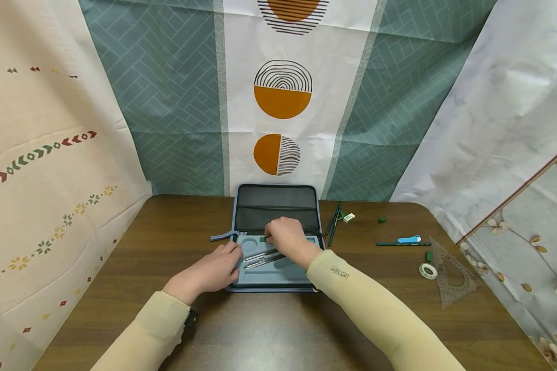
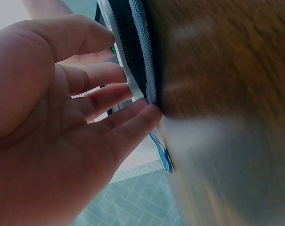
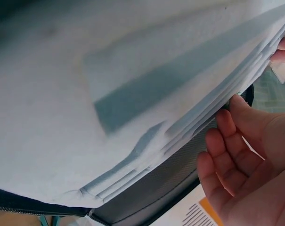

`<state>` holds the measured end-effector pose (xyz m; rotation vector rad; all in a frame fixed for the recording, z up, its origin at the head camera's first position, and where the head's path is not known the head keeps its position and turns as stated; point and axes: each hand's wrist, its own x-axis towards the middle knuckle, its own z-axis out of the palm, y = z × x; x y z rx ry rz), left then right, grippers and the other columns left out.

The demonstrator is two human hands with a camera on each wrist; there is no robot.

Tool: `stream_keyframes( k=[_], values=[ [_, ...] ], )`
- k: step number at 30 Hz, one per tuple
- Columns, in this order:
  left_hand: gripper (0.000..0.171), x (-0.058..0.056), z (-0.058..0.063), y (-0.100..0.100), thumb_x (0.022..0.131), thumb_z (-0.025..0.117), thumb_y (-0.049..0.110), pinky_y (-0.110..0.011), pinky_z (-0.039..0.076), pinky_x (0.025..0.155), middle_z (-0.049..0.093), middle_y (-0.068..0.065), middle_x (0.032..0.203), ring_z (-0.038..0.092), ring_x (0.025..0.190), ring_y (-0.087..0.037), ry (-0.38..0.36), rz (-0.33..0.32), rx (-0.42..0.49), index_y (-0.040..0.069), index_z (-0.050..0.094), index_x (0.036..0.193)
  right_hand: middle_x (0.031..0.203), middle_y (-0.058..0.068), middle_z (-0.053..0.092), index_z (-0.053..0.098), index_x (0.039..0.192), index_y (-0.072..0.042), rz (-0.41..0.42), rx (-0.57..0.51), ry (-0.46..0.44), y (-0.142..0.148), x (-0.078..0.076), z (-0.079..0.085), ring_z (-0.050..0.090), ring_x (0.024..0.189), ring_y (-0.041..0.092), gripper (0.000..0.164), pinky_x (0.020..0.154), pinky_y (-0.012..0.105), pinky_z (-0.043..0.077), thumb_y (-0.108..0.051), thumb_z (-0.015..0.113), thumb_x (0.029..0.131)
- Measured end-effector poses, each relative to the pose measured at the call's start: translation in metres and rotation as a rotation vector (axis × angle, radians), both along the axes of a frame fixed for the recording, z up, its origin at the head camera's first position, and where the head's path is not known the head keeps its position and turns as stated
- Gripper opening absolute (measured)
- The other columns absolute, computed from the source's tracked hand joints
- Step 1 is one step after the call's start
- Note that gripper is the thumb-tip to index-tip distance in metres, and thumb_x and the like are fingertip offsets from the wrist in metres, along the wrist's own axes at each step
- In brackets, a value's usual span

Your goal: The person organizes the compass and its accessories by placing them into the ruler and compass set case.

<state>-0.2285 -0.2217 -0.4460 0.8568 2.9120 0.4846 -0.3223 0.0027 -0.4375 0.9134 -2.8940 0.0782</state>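
Observation:
A zippered case (image 1: pixel 274 290) lies unfolded on the table, its dark mesh lid (image 1: pixel 277 198) raised against the back cloth. Inside is a pale blue tray (image 1: pixel 278 278) with moulded slots. Metal compasses (image 1: pixel 261 260) lie in the tray. My right hand (image 1: pixel 288 238) reaches over the tray's far side, fingers curled down at a small green piece (image 1: pixel 262 239) mostly hidden by them. In the right wrist view, its thumb tip meets the tray's edge. My left hand (image 1: pixel 219 269) rests at the case's left side, fingertips lightly touching the zippered rim (image 2: pixel 147 61).
Right of the case lie dark green pencils (image 1: pixel 332 226) and a white eraser (image 1: pixel 349 218). Farther right are a small green object (image 1: pixel 382 219), a blue cutter (image 1: pixel 409 239), another pencil (image 1: pixel 385 244), a tape roll (image 1: pixel 428 271) and a clear set square (image 1: pixel 445 288). A strap (image 1: pixel 220 236) sticks out left.

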Motion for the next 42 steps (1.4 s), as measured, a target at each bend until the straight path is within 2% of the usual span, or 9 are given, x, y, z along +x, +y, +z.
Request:
stream_keyframes(
  k=[17,26,36,42],
  values=[
    [0.033,0.001,-0.001,-0.001,0.103,0.068,0.007,-0.053,0.055,0.100,0.059,-0.021,0.134,0.057,0.115,-0.036,0.013,-0.006,0.012,-0.006,0.062,0.133,0.108,-0.001,0.081,0.086,0.112,-0.017,0.044,-0.031,0.003,0.007,0.000,-0.002,0.075,0.098,0.021,0.014,0.083,0.040,0.063,-0.025,0.084,0.100],
    [0.033,0.001,0.003,0.000,0.105,0.067,0.007,-0.054,0.053,0.104,0.058,-0.021,0.139,0.057,0.121,-0.038,-0.022,0.006,0.006,-0.006,0.062,0.135,0.114,0.001,0.077,0.083,0.119,-0.017,0.064,-0.090,0.011,0.020,0.001,-0.001,0.072,0.105,0.023,0.021,0.087,0.042,0.061,-0.024,0.085,0.099],
    [0.034,0.002,0.003,0.002,0.104,0.068,0.005,-0.054,0.053,0.105,0.059,-0.021,0.138,0.057,0.124,-0.039,-0.005,0.000,0.006,-0.006,0.062,0.135,0.139,0.005,0.073,0.076,0.138,-0.015,0.035,-0.163,-0.027,0.045,0.002,-0.001,0.070,0.123,0.027,0.039,0.094,0.047,0.061,-0.024,0.084,0.100],
    [0.033,0.002,0.002,0.001,0.104,0.067,0.005,-0.054,0.053,0.106,0.058,-0.021,0.138,0.057,0.124,-0.039,0.002,-0.004,-0.002,-0.006,0.062,0.134,0.149,0.007,0.069,0.072,0.145,-0.014,0.016,-0.208,-0.008,0.064,0.002,-0.001,0.066,0.134,0.030,0.047,0.100,0.051,0.059,-0.028,0.083,0.101]
  ],
)
